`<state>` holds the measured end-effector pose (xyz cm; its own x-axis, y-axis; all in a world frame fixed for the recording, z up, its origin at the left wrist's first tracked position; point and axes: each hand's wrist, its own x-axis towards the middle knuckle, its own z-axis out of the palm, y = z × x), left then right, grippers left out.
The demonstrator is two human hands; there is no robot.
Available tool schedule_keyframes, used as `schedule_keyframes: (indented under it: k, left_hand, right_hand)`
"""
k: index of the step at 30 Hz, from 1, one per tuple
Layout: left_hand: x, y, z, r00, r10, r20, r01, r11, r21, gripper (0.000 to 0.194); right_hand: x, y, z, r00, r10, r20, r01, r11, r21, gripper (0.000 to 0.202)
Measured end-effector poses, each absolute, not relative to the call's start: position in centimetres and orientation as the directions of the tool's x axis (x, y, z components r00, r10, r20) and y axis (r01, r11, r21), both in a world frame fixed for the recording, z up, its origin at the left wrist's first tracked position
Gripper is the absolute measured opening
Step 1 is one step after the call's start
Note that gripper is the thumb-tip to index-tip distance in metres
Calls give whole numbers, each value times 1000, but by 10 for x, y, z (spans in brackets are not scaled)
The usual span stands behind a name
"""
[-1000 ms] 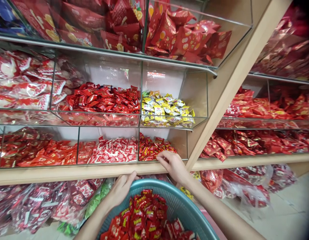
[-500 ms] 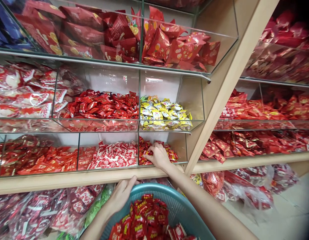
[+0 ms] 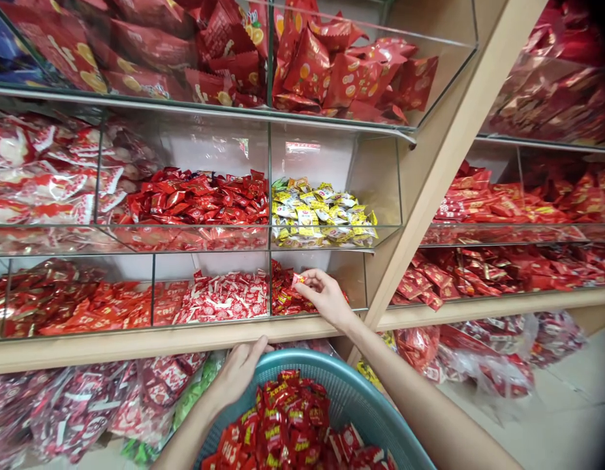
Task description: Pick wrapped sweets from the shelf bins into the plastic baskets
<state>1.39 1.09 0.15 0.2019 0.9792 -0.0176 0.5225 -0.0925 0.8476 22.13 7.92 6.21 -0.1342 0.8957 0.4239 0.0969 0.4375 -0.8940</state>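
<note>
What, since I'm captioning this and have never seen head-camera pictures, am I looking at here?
There is no machine: a person's two bare hands are at work, filmed by one camera worn on the head, looking forward and down. The left hand is at the rim of a teal basket with red packets in it; whether it grips is hard to tell. The right hand pinches a small wrapped piece in front of red-and-yellow packets on the bottom shelf. Yellow-and-white packets lie in the compartment above.

On my feed, the lower edge cuts off the basket (image 3: 363, 411). I cannot read the candy (image 3: 299, 279) in the right hand (image 3: 330, 300): print too small. Upper-right packs (image 3: 542, 98) are blurred; blue packs (image 3: 11, 51) run off left.
</note>
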Motion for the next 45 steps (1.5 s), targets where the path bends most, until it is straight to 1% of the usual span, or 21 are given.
schedule_keyframes:
  k: [2,3,6,8,13,16,19,21,24,27,30,33,36,38,42,45]
  left_hand:
    - [14,12,2,216,976,-15,521,-102,848,55]
    - [14,12,2,226,974,-11,519,-111,847,55]
    - [16,13,2,252,968,-8,517,-128,846,54]
    - [17,13,2,249,968,-7,519,-127,845,54]
    - [17,12,1,234,972,-17,505,-106,857,53]
    - [17,12,1,236,971,-34,504,-92,859,54]
    - [18,13,3,239,971,-4,508,-122,853,54]
    - [18,13,4,251,968,12,510,-143,849,54]
    - [19,14,4,260,966,8,510,-144,848,55]
    - [19,14,2,255,967,4,515,-139,846,54]
    - [19,13,0,256,967,9,522,-147,840,55]
    - [18,13,0,255,967,15,531,-153,834,55]
    - [17,14,0,265,964,19,538,-164,827,55]
    - [17,14,0,265,964,19,541,-165,824,55]
    - [17,14,0,257,966,27,545,-168,822,55]
    - [16,14,-2,266,963,37,538,-180,823,55]
  right_hand:
    - [229,59,66,-147,903,404,54,415,-908,27]
    - [234,47,66,-180,913,366,38,378,-925,26]
    - [245,16,56,-341,925,165,-5,174,-985,29]
    - [251,3,44,-425,902,72,-2,79,-997,32]
    - [256,-5,20,-501,865,-12,30,3,-1000,38]
    - [256,-6,14,-530,847,-41,6,-45,-999,43]
    - [256,-8,9,-533,845,-50,-30,-78,-996,39]
    - [257,-10,4,-546,837,-48,-17,-69,-997,35]
    - [258,-12,3,-583,810,-59,64,-26,-998,30]
    - [259,-16,10,-607,792,-58,172,60,-983,23]
    - [261,-21,19,-626,779,-45,289,178,-941,17]
    - [267,-27,21,-603,796,-53,440,276,-855,17]
    - [277,-33,17,-533,843,-70,582,305,-754,21]
    - [283,-36,14,-501,862,-75,633,306,-711,23]
    - [288,-44,19,-504,857,-106,703,336,-626,25]
    - [286,-51,28,-497,849,-181,804,372,-465,19]
